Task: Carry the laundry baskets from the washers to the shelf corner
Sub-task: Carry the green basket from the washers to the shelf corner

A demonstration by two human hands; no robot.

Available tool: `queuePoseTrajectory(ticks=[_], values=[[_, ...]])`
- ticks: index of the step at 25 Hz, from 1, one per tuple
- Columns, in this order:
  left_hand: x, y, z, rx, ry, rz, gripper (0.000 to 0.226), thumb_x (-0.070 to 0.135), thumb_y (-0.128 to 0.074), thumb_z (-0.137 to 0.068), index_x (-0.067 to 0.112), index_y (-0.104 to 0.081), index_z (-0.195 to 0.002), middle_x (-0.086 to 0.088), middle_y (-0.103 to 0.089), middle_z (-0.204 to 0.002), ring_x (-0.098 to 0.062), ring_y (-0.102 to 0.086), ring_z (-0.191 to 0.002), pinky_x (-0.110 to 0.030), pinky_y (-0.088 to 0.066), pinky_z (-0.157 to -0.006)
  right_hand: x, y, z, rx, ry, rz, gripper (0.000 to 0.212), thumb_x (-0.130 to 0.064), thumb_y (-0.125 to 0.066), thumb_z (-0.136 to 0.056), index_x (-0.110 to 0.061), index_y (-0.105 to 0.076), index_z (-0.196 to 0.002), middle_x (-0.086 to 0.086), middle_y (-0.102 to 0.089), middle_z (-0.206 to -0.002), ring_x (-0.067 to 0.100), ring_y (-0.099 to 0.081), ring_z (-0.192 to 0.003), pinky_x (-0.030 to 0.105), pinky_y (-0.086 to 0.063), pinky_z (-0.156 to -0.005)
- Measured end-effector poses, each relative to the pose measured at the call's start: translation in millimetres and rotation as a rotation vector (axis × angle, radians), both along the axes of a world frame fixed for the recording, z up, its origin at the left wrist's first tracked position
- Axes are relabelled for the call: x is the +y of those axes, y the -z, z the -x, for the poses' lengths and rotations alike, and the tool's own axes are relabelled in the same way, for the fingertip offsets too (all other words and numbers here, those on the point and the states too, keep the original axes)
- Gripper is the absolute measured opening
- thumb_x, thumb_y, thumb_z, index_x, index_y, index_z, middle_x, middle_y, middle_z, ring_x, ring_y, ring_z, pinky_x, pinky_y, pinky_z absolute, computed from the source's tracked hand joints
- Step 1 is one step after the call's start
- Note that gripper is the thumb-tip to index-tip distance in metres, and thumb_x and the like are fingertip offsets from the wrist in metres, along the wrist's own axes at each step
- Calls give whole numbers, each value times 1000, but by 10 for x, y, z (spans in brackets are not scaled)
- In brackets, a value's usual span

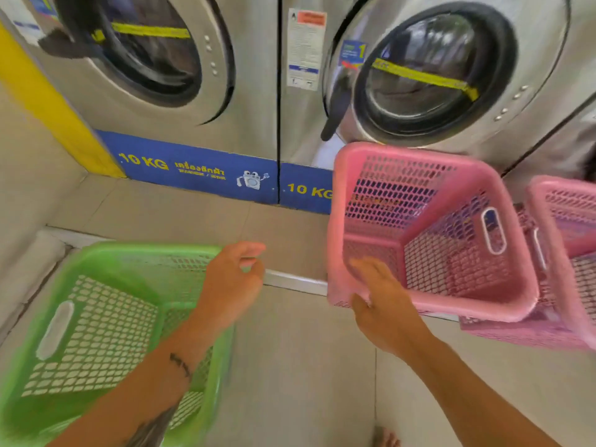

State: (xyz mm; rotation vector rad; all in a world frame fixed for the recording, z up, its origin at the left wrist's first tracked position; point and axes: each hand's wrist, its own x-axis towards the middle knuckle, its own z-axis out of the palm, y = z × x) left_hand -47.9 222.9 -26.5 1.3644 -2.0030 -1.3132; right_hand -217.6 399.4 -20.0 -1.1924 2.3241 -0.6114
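A green laundry basket (96,321) sits low at the left, blurred and empty. My left hand (230,282) lies over its right rim corner with the fingers curled round the edge. A pink laundry basket (429,227) hangs tilted in front of the right washer (532,59), its open top turned toward me and nothing inside. My right hand (383,304) grips its near wall, fingers inside and thumb outside. A second pink basket (567,201) stands just to the right, partly behind the first and cut off by the frame edge.
Two steel front-loading washers fill the back; the left washer (225,117) has its door shut. A blue "10 KG" strip (193,166) runs along their base. A yellow wall edge (42,101) stands at the left. A raised floor step (290,279) crosses between the baskets. Beige tiles lie below.
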Motion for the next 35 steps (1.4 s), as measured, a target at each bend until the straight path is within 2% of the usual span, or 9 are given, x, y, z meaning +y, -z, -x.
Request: queuePoseTrajectory(ticks=[2,5,9,13,16,21,26,30,35], values=[[378,-21,681,44,46,24,31,4,-60,-84,16,-66,-112,2,-64,-112,-2,-61,-87,-3,-40,-74,316,-70,507,16,-5,44,60,-11,-56,-87,-22,-38,-143,-6,-35,-146,11,-38,-131,19,-28,-107],[666,95,1570,-8,80,205,40,18,-59,-75,20,-64,-114,0,-61,-110,-19,-60,-96,-24,-44,-89,682,-85,1319,59,20,91,60,-12,-57,-84,-21,-40,-142,-4,-37,-144,14,-39,-130,24,-30,-109],[601,347,2180,-272,156,496,62,24,-52,-66,20,-53,-128,-12,-51,-122,-37,-53,-104,-48,-46,-93,983,17,2302,296,145,54,64,-16,-58,-72,-15,-48,-135,13,-42,-143,35,-40,-131,48,-37,-107],[491,478,2395,-600,244,599,84,19,-62,-68,26,-31,-146,-15,-30,-149,-41,-39,-122,-52,-42,-93,1160,185,2965,442,211,-99,65,-14,-62,-71,-16,-45,-134,18,-38,-140,44,-39,-124,58,-44,-95],[456,678,2397,-596,262,619,81,10,-64,-68,21,-36,-143,-12,-24,-154,-41,-42,-114,-51,-49,-85,1194,454,3202,375,209,-151,62,-10,-60,-73,-15,-43,-132,17,-30,-143,51,-42,-120,61,-44,-94],[391,886,2300,-522,249,688,80,-4,-60,-64,15,-41,-139,-9,-21,-154,-42,-50,-101,-50,-51,-79,1223,697,3131,346,236,-136,65,-1,-60,-69,-17,-41,-129,5,-12,-153,50,-53,-107,58,-52,-76],[467,856,1889,-568,227,679,79,0,-59,-62,8,-45,-139,-18,-29,-152,-46,-52,-105,-53,-46,-89,1286,568,2777,319,204,-104,75,2,-56,-69,-23,-35,-137,-1,-12,-152,48,-52,-107,56,-52,-76],[615,650,1236,-584,168,701,80,0,-67,-59,8,-49,-137,-22,-38,-142,-50,-51,-93,-57,-49,-83,1379,500,2165,256,182,-100,79,-1,-57,-73,-24,-29,-144,-3,-12,-153,44,-51,-112,54,-53,-78],[718,617,254,-533,214,676,83,6,-59,-58,15,-48,-140,-19,-42,-140,-48,-56,-94,-53,-50,-88,1562,429,1254,235,179,-64,74,2,-58,-74,-16,-37,-143,3,-15,-156,40,-53,-115,48,-51,-82]])
